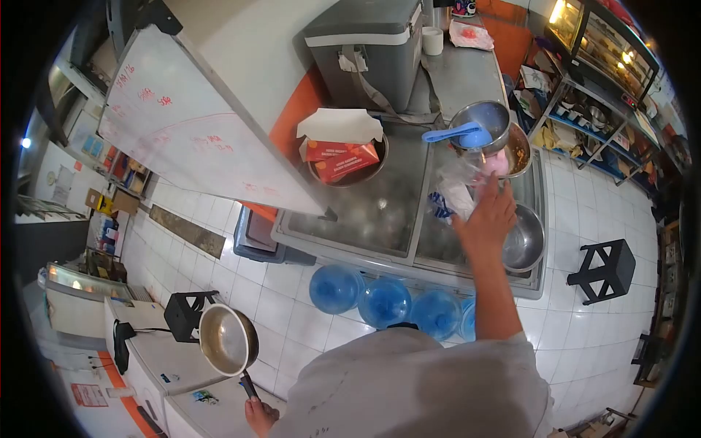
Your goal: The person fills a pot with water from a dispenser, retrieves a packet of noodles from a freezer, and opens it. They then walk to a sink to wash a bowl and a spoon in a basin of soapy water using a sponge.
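Note:
My left hand (261, 417) is closed round the black handle of a saucepan (225, 339), held out to the left with its inside facing up. My right hand (488, 219) reaches over the chest freezer's top, thumb and fingers apart. Beside it lies a clear plastic bag (456, 191) with white contents, and just past the fingertips is a pink object (496, 163) I cannot identify. A metal bowl (500, 117) holds a blue scoop (471, 136), next to another bowl with reddish-brown food (520, 152). Nearer me stands a metal bowl (524, 237).
The chest freezer (358, 212) carries a pot with red-and-white boxes (347, 157). A whiteboard (197, 131) leans at its left, and a grey cooler box (365, 55) stands behind. Several blue water jugs (385, 301) line its front. Black stools (606, 271) stand on the floor.

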The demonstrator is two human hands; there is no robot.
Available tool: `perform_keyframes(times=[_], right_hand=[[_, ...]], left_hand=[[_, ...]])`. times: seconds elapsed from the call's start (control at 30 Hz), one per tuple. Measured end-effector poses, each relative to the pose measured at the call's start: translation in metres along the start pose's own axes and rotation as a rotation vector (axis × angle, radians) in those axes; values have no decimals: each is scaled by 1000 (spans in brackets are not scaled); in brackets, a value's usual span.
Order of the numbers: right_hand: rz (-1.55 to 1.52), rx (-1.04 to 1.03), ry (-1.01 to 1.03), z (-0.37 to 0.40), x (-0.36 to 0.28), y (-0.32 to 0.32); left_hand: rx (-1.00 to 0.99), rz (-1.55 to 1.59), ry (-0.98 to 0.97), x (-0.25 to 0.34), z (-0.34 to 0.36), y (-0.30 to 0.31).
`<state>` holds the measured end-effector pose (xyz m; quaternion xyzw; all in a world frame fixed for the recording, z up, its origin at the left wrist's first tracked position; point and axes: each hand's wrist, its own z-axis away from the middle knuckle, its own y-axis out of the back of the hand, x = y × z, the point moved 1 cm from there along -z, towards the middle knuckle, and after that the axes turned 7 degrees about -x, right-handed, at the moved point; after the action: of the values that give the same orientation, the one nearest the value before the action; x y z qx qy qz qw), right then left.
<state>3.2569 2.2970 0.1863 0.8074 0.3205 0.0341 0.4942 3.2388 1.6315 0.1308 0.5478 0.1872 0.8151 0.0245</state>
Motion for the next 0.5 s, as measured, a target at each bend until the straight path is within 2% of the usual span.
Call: perform_keyframes(times=[0.03, 0.1, 0.13, 0.2, 0.23, 0.3, 0.37, 0.43, 0.5], right_hand=[[1, -2, 1, -2, 17, -17], [-307, -567, -158, -10, 34, -52], [-311, -561, -155, -11, 34, -57], [-613, -475, -1, -13, 13, -47], [-612, -479, -2, -16, 1, -39], [-837, -292, 4, -38, -28, -18], [-913, -280, 4, -62, -47, -28], [-854, -212, 53, -90, -64, -63], [-879, -127, 9, -115, -94, -79]], left_hand=[[-4, 49, 47, 11, 3, -9], [-38, 80, 51, 11, -6, -10], [-71, 103, 54, 12, -11, -12], [-67, 117, 32, 20, -10, -23], [-65, 123, 17, 22, -8, -26], [-80, 125, 8, 24, -8, -29], [-102, 133, -8, 24, -12, -33], [-67, 46, -4, 24, -17, -35], [-92, -21, -41, 8, -36, -23]])
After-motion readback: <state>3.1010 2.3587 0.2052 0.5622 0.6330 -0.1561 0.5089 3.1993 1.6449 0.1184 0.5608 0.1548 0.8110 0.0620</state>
